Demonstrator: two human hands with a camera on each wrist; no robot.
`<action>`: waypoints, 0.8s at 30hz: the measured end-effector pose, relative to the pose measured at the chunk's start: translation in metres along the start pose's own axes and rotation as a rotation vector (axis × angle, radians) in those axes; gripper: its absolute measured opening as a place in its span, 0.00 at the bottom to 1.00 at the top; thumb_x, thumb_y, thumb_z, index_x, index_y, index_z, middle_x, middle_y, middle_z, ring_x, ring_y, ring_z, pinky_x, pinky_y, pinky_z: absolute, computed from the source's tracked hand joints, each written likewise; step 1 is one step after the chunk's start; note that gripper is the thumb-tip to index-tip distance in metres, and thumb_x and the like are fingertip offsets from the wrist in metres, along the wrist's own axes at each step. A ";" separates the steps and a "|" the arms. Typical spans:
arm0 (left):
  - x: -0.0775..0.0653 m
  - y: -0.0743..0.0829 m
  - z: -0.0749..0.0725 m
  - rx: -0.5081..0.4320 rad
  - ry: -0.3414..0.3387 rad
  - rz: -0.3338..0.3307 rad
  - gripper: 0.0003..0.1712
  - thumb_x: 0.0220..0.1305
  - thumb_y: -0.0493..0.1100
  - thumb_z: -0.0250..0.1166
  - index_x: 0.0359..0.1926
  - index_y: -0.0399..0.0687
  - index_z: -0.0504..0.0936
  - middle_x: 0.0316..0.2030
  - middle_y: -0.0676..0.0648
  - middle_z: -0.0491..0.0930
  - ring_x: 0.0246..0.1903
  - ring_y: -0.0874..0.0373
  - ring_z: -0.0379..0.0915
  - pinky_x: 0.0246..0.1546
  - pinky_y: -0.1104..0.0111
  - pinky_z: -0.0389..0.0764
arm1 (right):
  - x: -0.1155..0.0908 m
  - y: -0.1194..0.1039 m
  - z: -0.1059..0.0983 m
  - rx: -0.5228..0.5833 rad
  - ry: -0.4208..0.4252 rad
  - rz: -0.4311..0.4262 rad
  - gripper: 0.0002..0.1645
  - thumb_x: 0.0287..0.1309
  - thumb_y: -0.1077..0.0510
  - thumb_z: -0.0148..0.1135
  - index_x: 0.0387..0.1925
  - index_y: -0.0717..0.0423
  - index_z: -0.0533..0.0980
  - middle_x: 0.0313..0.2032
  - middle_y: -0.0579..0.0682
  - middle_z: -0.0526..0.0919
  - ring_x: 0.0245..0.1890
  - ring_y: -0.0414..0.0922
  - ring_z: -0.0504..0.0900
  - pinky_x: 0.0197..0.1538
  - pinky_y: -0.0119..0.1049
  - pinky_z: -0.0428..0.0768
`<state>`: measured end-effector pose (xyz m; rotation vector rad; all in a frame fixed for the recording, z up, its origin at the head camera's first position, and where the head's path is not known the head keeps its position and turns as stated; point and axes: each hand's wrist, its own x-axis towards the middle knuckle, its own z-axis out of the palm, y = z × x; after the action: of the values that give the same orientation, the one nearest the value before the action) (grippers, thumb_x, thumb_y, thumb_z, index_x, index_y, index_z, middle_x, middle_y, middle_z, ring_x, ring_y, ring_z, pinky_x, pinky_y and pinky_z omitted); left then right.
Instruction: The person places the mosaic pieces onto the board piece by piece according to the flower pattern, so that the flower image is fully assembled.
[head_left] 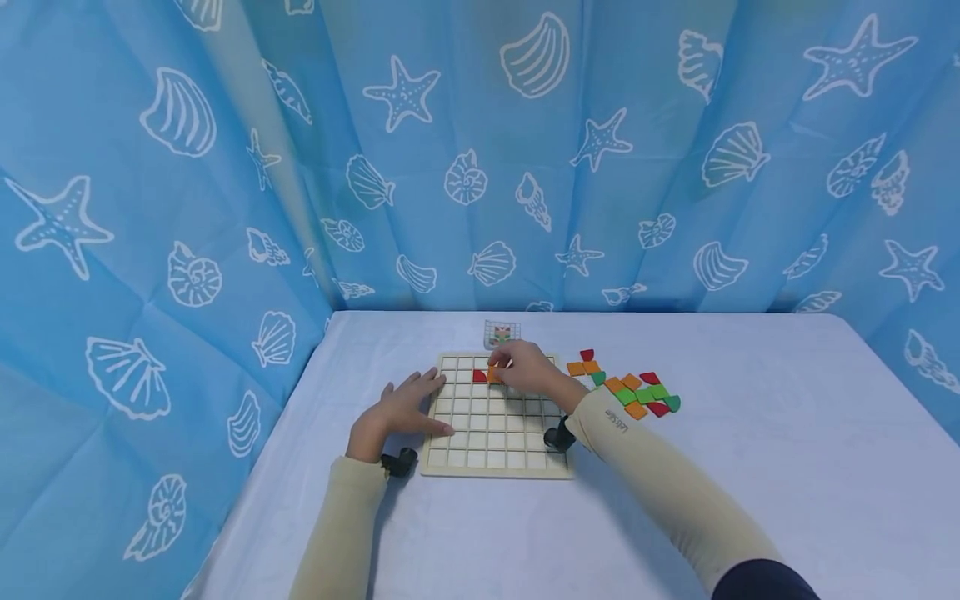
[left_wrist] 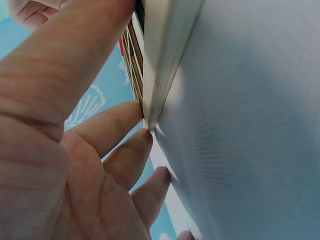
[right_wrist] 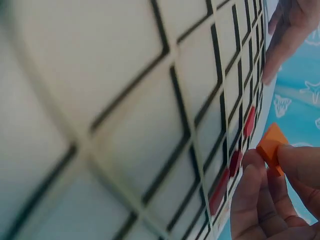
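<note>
Right hand (head_left: 527, 369) has the orange tile (right_wrist: 270, 144) pinched over the grid board (head_left: 495, 476), near a red piece (head_left: 479, 377); left hand (head_left: 401, 409) has fingers apart at the board's edge. Tile's probably light, stiff, kinda slick, pretty tough, so I'd grab opposite edges

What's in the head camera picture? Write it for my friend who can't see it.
A person's right hand holds an orange tile over a grid board; the left hand touches its edge. Red, orange and green tiles lie to the right on a white table before a blue curtain.
</note>
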<state>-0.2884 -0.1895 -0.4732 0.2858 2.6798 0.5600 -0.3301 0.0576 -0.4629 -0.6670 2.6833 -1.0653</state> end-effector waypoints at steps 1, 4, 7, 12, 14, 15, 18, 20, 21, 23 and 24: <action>0.000 0.000 0.000 -0.001 -0.001 0.001 0.57 0.50 0.64 0.74 0.76 0.54 0.58 0.78 0.48 0.49 0.78 0.45 0.38 0.74 0.37 0.36 | 0.001 0.000 0.003 0.001 0.002 -0.004 0.11 0.66 0.61 0.60 0.47 0.58 0.81 0.40 0.52 0.82 0.39 0.45 0.79 0.42 0.38 0.80; -0.001 0.001 0.000 0.000 -0.001 0.005 0.57 0.50 0.63 0.74 0.76 0.54 0.58 0.78 0.48 0.49 0.78 0.45 0.38 0.73 0.36 0.36 | 0.005 -0.001 0.010 -0.012 0.011 -0.018 0.09 0.64 0.61 0.62 0.44 0.57 0.82 0.39 0.51 0.83 0.39 0.44 0.80 0.43 0.38 0.80; -0.001 0.001 -0.002 0.011 0.000 0.011 0.57 0.50 0.63 0.74 0.77 0.54 0.57 0.78 0.47 0.49 0.78 0.44 0.38 0.73 0.36 0.36 | 0.007 -0.004 0.015 -0.019 0.013 -0.016 0.08 0.63 0.60 0.63 0.43 0.56 0.83 0.39 0.50 0.85 0.39 0.44 0.81 0.45 0.40 0.81; -0.003 0.002 -0.002 0.014 0.001 0.014 0.57 0.51 0.63 0.74 0.76 0.53 0.57 0.78 0.46 0.50 0.78 0.44 0.38 0.73 0.36 0.37 | 0.009 -0.006 0.021 0.006 0.019 0.006 0.07 0.63 0.60 0.64 0.42 0.56 0.82 0.37 0.48 0.85 0.38 0.42 0.81 0.46 0.39 0.81; -0.003 0.003 -0.003 0.011 -0.002 0.014 0.57 0.51 0.63 0.74 0.76 0.53 0.57 0.78 0.46 0.50 0.78 0.44 0.38 0.73 0.36 0.37 | 0.009 -0.006 0.023 0.019 0.023 0.004 0.05 0.62 0.61 0.65 0.40 0.56 0.82 0.36 0.48 0.85 0.37 0.41 0.82 0.46 0.38 0.82; -0.003 0.003 -0.003 0.009 -0.003 0.013 0.57 0.51 0.63 0.74 0.76 0.52 0.57 0.78 0.46 0.50 0.78 0.44 0.38 0.73 0.36 0.37 | 0.009 -0.007 0.023 0.026 0.022 0.001 0.05 0.62 0.61 0.65 0.39 0.57 0.82 0.35 0.48 0.85 0.37 0.41 0.82 0.45 0.38 0.82; -0.003 0.004 -0.003 0.006 -0.008 0.009 0.57 0.51 0.62 0.74 0.76 0.53 0.58 0.78 0.47 0.49 0.78 0.44 0.38 0.73 0.36 0.36 | 0.009 -0.008 0.024 0.028 0.014 -0.005 0.03 0.62 0.61 0.65 0.37 0.56 0.82 0.34 0.48 0.85 0.35 0.40 0.82 0.44 0.37 0.82; -0.003 0.004 -0.003 0.006 -0.009 0.007 0.57 0.51 0.62 0.74 0.76 0.53 0.58 0.78 0.47 0.49 0.78 0.44 0.38 0.73 0.36 0.36 | 0.009 -0.007 0.025 0.022 0.007 -0.005 0.03 0.62 0.61 0.65 0.36 0.56 0.82 0.34 0.47 0.85 0.35 0.39 0.82 0.43 0.36 0.82; -0.003 0.004 -0.003 0.009 -0.008 0.008 0.57 0.51 0.62 0.74 0.76 0.53 0.58 0.78 0.47 0.49 0.78 0.44 0.38 0.73 0.36 0.36 | 0.009 -0.007 0.026 0.015 0.006 -0.006 0.03 0.62 0.61 0.66 0.36 0.56 0.82 0.34 0.47 0.85 0.35 0.39 0.81 0.42 0.36 0.82; -0.002 0.003 -0.003 0.016 -0.006 0.007 0.57 0.51 0.63 0.74 0.76 0.53 0.58 0.78 0.47 0.49 0.78 0.44 0.38 0.73 0.36 0.36 | 0.009 -0.007 0.027 0.005 0.000 -0.013 0.03 0.62 0.61 0.66 0.37 0.56 0.82 0.34 0.47 0.85 0.35 0.39 0.81 0.42 0.36 0.82; -0.002 0.002 -0.002 0.020 -0.006 0.007 0.57 0.51 0.63 0.74 0.76 0.54 0.57 0.78 0.47 0.49 0.78 0.44 0.38 0.73 0.36 0.36 | 0.009 -0.007 0.027 -0.001 -0.004 -0.018 0.04 0.62 0.61 0.65 0.37 0.56 0.83 0.34 0.47 0.85 0.35 0.39 0.81 0.42 0.36 0.82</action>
<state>-0.2874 -0.1891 -0.4697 0.3020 2.6812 0.5345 -0.3272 0.0326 -0.4781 -0.6939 2.6798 -1.0661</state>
